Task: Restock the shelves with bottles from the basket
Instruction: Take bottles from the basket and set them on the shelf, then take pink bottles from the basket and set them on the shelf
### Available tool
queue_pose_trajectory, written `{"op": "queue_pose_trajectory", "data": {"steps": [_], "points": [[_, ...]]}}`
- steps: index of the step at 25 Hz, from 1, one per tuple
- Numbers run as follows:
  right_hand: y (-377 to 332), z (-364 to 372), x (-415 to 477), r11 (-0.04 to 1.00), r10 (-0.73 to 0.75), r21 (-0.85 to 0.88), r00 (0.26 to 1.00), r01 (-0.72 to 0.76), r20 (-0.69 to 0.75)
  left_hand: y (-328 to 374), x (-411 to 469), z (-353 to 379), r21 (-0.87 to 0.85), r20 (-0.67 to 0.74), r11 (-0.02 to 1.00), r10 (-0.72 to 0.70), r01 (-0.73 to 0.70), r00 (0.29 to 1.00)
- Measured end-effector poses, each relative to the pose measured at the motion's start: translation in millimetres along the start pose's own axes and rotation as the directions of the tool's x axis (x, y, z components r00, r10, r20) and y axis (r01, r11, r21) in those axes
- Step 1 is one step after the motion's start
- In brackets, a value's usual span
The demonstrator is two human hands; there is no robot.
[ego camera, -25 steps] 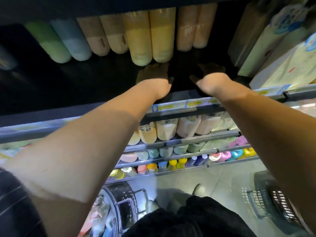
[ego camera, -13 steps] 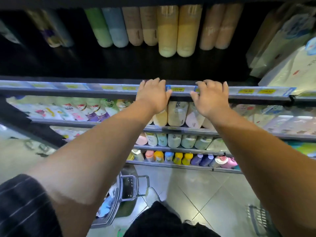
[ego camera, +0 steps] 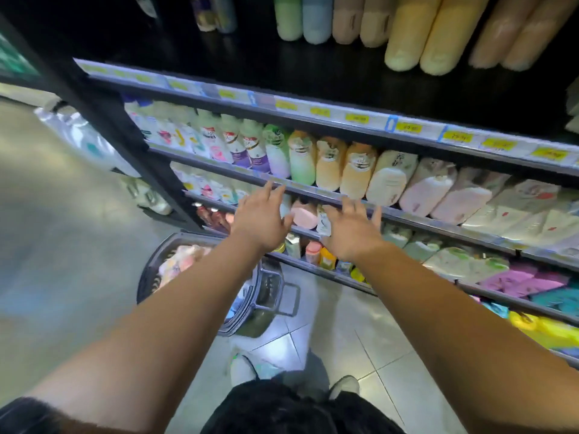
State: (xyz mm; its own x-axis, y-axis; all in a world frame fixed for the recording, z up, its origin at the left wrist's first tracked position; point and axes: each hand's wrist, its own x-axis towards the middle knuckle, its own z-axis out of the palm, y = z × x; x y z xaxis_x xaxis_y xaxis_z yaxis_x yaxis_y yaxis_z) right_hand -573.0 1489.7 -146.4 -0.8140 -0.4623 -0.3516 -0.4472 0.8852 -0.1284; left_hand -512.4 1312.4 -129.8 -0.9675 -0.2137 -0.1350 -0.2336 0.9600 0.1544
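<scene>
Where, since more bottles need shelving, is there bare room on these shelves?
The top shelf is bare across its dark front strip, between the tall pastel bottles at the back and the price-tag rail. The shelf below is crowded: its packed bottles stand shoulder to shoulder, and the lower shelves look equally full.

Glossy grey floor tiles [ego camera: 329, 327] fill the near ground, with a pale shoe [ego camera: 242, 369] at near centre. Yellow price tags [ego camera: 407, 127] run in a far row. Pink packets [ego camera: 526, 280] and yellow packets [ego camera: 548, 332] lie at right.
</scene>
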Motion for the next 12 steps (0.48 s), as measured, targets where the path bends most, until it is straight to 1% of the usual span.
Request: {"op": "queue_pose_trajectory", "data": {"steps": [5,7,10,12], "points": [[-112,52,9,0.989,-0.119,-0.068,0.977,0.133,0.176,-118,-67,39,0.01,0.085,0.988,-0.157,0.157,0.984],[-156,70,13,0.983,-0.147,-0.086,0.974,0.163,0.172,-166,-88,52,-0.012,0.132,0.977,-0.209,0.213,0.969],[-226,103,20,0.979,-0.181,-0.062,0.965,0.196,0.189,-239,-121,65,-0.058,0.178,0.955,-0.277,0.291,0.944],[-264,124,26,0.974,-0.19,-0.088,0.967,0.207,0.172,-281,-137,71,-0.081,0.203,0.945,-0.295,0.316,0.934]]}}
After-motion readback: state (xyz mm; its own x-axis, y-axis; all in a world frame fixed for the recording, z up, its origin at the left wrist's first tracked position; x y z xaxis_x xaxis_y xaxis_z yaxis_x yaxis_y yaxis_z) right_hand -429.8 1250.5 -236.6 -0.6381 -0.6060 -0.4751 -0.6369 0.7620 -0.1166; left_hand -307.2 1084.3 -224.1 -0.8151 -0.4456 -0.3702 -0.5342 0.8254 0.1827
